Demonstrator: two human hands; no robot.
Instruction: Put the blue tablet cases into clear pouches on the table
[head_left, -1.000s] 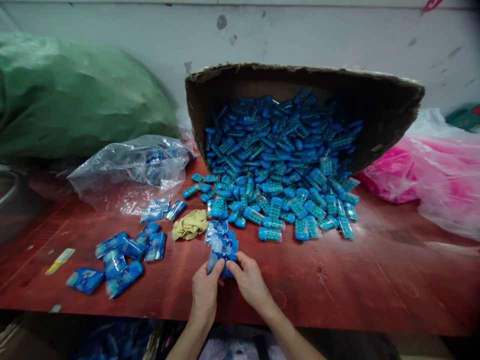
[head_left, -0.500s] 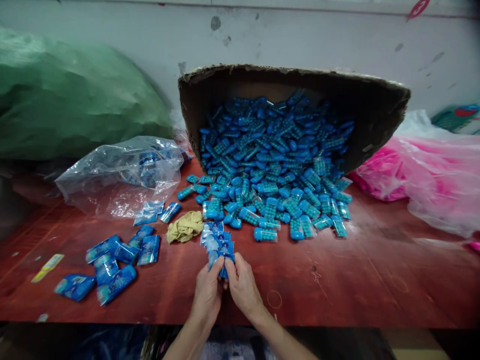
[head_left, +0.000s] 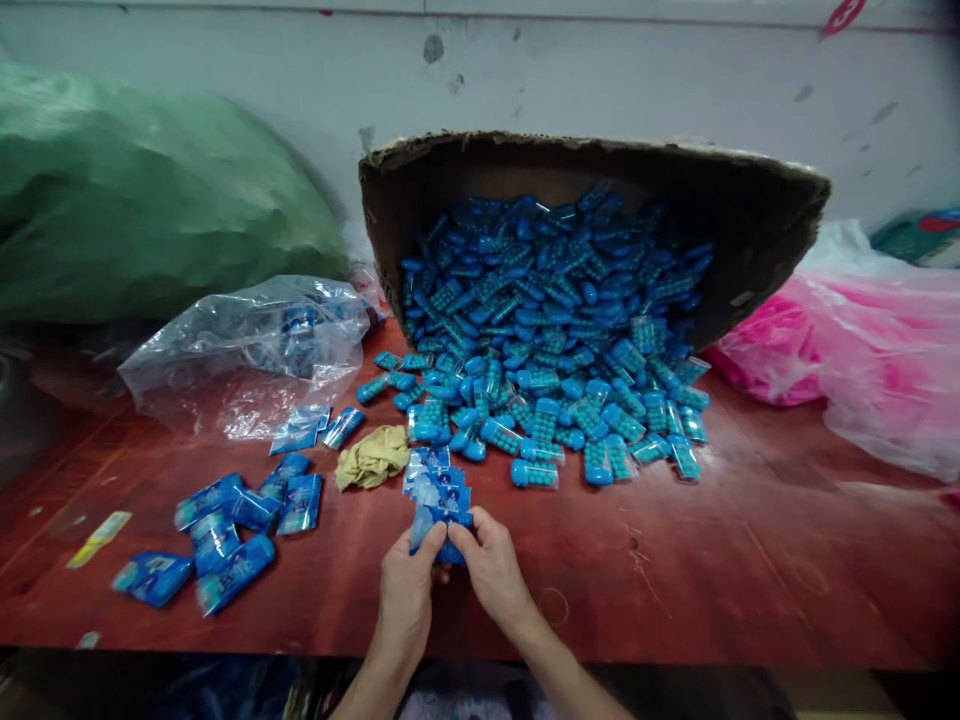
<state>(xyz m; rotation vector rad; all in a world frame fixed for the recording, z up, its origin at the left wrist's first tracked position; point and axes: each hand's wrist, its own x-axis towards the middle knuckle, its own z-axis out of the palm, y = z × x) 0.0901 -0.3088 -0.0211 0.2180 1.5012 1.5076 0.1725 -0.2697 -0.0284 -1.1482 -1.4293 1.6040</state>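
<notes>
Near the front of the table, my left hand (head_left: 407, 585) and my right hand (head_left: 493, 570) both pinch a small blue printed sleeve (head_left: 454, 550), thumbs on top. Behind the fingers, a row of overlapping blue printed sleeves (head_left: 433, 477) lies flat on the table. Blue-capped clear containers of small turquoise balls (head_left: 535, 474) are heaped just beyond, spilling from a tipped cardboard box (head_left: 600, 150). A crumpled yellowish cloth or glove (head_left: 373, 457) rests left of the row. Farther left lie several containers wrapped in blue printed film (head_left: 236, 575). My curled fingers are partly hidden under the sleeve.
A clear plastic bag (head_left: 187, 350) with blue pieces in it lies at the left, before a large green sack (head_left: 150, 200). Pink plastic bags (head_left: 870, 360) stand at the right. A yellow-and-white strip (head_left: 99, 540) is on the red table (head_left: 750, 570), near its front edge.
My hands have moved slightly apart, the left one a little left and down. More of the blue sleeve shows between the thumbs. The view has shifted slightly.
</notes>
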